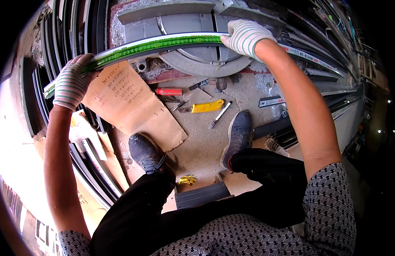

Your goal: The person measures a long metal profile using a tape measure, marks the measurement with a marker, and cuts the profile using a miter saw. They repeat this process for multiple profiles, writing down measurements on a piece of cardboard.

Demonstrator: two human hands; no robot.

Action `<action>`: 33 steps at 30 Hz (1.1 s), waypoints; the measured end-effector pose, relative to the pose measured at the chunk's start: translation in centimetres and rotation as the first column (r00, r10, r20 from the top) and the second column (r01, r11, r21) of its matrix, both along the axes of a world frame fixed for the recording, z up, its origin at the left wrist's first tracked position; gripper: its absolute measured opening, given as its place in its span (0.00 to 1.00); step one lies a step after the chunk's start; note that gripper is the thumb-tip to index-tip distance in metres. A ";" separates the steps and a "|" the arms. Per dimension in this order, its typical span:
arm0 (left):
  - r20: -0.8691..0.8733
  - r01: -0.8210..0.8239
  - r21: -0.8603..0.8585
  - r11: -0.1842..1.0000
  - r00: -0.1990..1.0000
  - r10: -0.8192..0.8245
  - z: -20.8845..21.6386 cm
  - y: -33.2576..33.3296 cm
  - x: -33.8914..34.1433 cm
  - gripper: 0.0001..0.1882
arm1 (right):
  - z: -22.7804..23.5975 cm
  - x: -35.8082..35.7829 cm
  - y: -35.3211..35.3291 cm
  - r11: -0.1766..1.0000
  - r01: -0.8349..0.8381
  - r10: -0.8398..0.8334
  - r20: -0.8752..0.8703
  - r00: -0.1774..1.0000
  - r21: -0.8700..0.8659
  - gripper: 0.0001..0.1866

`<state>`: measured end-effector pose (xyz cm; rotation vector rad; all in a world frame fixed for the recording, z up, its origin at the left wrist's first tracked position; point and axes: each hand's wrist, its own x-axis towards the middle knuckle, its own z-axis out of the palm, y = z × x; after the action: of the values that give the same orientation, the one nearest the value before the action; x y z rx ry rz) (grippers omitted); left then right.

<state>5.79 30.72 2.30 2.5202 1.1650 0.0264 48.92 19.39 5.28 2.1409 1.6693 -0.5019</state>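
A green tape measure blade (163, 42) lies stretched along a long, narrow dark profile with a white edge, in front of me. My left hand (72, 82), in a striped knit glove, is closed around the profile and tape near their left end. My right hand (248, 38), gloved alike, grips the tape and profile farther right, its fingertips pressed on the blade. Behind and below the profile is the round grey base of a mitre saw (206, 66). Beside my left hand lies a piece of cardboard (133, 102) with handwritten marks. The tape's case cannot be made out.
On the floor between my shoes lie a red-handled tool (169, 91), a yellow utility knife (207, 106) and a marker pen (219, 115). Long dark profiles (63, 34) are stacked at the left, and more profiles (321, 38) lie at the right. A dark box-shaped piece (201, 196) sits below me.
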 end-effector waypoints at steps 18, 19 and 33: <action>-0.083 0.055 0.113 0.992 0.995 -0.046 0.2 -0.7 0.3 0.28 | 0.4 -0.1 0.7 0.997 0.012 -0.015 -0.037 0.999 -0.076 0.22; -0.051 0.085 0.154 0.984 0.996 -0.078 0.4 -0.9 0.9 0.30 | 0.5 -0.1 0.7 0.997 0.010 -0.013 -0.037 0.999 -0.075 0.22; 0.098 0.095 0.219 0.971 0.988 -0.119 -0.4 -12.5 18.7 0.36 | 0.3 0.1 0.8 0.998 0.010 -0.013 -0.045 0.999 -0.069 0.23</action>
<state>24.44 18.20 1.88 2.7253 1.0288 0.2744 49.05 20.23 5.62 2.1057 1.6408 -0.6067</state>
